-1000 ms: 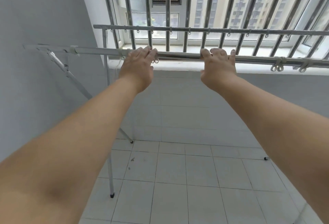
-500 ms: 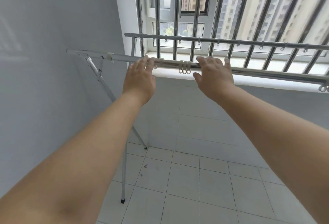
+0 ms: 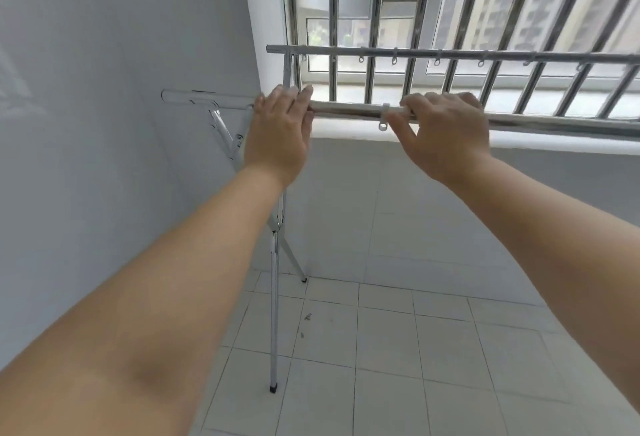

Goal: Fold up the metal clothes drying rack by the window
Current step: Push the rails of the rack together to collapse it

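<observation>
— Starting nearest: what lies underfoot?

— Bare tiled floor [image 3: 398, 349], open across the middle and right. One straight rack leg [image 3: 274, 314] stands on it at the left, its dark foot cap [image 3: 273, 389] on a tile; a second, slanted leg [image 3: 291, 259] crosses behind it and lands close to where the floor meets the wall under the window.

— And the hands?

— Both are up on the near rail [image 3: 346, 111] of the drying rack. The left hand [image 3: 277, 134] lies over the rail with fingers draped across the top, just right of the rail's left end [image 3: 180, 96], which sits very near the grey side wall [image 3: 104, 89]. The right hand [image 3: 446, 134] is curled around the rail, fingers over the top and thumb underneath — a white clip ring [image 3: 383, 117] hangs just beside its thumb. The two hands are apart, with bare rail between them.

— Farther out?

— A far rail [image 3: 450, 54] runs parallel and higher, small hooks hanging under it, close against the window bars [image 3: 374, 3]. The window sill [image 3: 519, 141] runs under the near rail on the right; there is little gap on the left side.
</observation>
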Demonstrator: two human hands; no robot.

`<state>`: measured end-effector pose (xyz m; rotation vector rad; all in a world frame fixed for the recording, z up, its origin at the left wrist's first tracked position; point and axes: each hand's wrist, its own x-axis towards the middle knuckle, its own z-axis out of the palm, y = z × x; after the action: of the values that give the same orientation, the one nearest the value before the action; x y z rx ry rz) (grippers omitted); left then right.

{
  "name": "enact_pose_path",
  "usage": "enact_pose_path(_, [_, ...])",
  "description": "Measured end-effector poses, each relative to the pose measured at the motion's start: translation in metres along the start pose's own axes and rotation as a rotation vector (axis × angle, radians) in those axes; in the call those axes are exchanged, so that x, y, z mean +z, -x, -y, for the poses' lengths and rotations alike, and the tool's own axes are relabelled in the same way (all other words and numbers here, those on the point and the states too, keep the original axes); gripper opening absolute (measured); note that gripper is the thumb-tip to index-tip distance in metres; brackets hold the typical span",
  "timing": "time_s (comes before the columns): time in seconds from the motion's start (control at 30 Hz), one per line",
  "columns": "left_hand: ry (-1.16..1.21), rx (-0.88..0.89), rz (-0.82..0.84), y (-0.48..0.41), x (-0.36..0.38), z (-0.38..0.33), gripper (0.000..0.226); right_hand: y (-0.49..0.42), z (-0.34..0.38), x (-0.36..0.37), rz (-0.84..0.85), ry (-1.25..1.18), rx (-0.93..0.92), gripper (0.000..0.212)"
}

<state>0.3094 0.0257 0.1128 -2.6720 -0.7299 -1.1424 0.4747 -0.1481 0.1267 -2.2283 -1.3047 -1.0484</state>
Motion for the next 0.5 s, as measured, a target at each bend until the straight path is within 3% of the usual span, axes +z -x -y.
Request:
enact_pose_path(0.13, [0.009,0.008,-0.080,0.001,0.015,0.005,0.043,0.000,0.000,0.005,-0.012,0.020,-0.031,0.049])
enact_pose_path(0.5, [0.020,-0.049,-0.047,-0.014,0.028,0.003,0.043,-0.015,-0.006,0.011,0.069,-0.007,-0.006,0.045])
